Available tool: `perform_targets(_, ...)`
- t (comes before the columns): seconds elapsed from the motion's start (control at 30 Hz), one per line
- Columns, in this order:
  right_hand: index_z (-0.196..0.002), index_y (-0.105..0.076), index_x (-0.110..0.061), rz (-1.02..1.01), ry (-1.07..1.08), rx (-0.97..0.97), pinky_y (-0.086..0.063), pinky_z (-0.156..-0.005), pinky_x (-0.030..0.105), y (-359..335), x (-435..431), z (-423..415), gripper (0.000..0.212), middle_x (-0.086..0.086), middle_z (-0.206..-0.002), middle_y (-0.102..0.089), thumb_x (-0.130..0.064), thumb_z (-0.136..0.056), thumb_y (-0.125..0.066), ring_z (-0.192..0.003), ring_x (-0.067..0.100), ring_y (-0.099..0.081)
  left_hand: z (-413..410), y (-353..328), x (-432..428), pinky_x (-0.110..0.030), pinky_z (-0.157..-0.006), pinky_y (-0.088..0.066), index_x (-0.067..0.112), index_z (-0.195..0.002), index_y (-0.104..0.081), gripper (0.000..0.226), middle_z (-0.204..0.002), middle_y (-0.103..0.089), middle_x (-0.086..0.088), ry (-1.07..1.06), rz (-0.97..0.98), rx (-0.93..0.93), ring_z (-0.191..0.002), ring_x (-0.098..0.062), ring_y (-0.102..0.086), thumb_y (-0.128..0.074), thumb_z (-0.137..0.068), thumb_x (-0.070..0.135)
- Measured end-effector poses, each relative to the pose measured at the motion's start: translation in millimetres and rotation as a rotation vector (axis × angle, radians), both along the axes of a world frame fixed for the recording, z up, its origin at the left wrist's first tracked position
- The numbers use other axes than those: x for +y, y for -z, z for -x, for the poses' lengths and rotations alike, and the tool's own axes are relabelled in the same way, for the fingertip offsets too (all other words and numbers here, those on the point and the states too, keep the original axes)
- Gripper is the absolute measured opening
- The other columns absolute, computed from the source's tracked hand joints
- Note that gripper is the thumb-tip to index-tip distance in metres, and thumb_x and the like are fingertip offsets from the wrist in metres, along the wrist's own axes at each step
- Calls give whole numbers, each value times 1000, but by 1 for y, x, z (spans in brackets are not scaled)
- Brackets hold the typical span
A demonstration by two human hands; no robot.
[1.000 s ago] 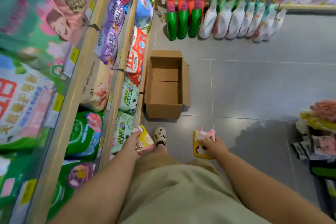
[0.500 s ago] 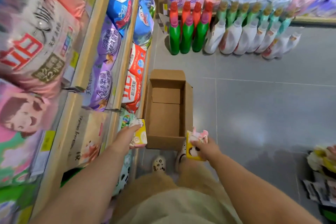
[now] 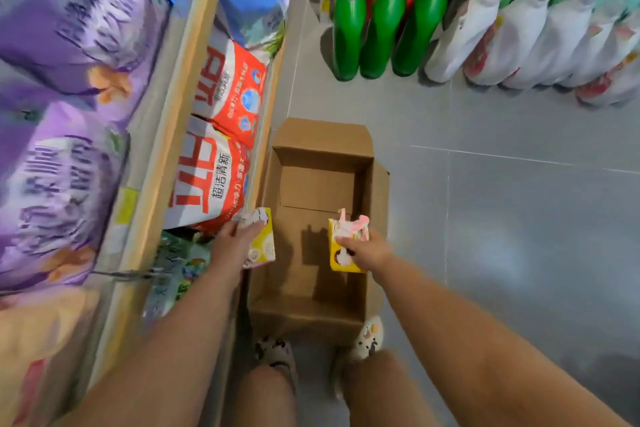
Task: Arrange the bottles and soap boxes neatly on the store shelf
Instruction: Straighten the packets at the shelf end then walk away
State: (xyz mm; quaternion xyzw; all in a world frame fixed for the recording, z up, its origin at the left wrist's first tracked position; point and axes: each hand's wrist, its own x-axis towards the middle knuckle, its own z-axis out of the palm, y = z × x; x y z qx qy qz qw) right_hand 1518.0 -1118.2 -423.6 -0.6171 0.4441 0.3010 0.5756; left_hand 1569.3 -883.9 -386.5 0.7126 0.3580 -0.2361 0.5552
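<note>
The person stands over an open cardboard box that sits on the grey floor just beside the store shelf. The left hand is closed around a yellow soap box, held at the box's left edge, close to the red-and-white detergent bags on a lower shelf. The right hand grips a second yellow soap box with a pink-and-white printed top, held above the carton's interior, which looks empty, though motion blur makes this hard to confirm. Purple bags fill the upper shelf on the left. Ahead, green bottles and white bottles stand in rows on the floor. Two patterned shoes show just below the carton.
</note>
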Motion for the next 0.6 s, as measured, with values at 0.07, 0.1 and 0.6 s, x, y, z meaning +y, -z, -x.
perform_targets(0.07, -125, -51, -15, -41, 60, 17, -52, -61, 25, 67, 14, -10, 59, -5, -94, -61, -30, -74, -78, -81, 13, -61, -17, 56, 7, -31, -68, -54, 23, -116, -61, 42, -112, -62, 1, -45, 26, -40, -93, -19, -63, -75, -78, 32)
perform_targets(0.1, -128, -49, -14, -53, 86, 31, -54, -72, 31, 100, 22, -14, 62, 0, -103, -63, -28, -75, -78, -87, 17, -63, -24, 84, 12, -35, -73, -55, 22, -111, -63, 36, -112, -64, 0, -72, 39, -59, -96, -22, -64, -75, -77, 30)
perform_targets(0.6, -119, -57, -7, -46, -174, -80, -48, -82, 33, 364, 137, -99, 42, 14, -113, -64, -23, -82, -68, -99, 25, -61, -76, 254, 35, -32, -52, -55, 38, -80, -75, 10, -78, -74, 9, -43, 205, -352, -71, -13, -72, -70, -79, 30)
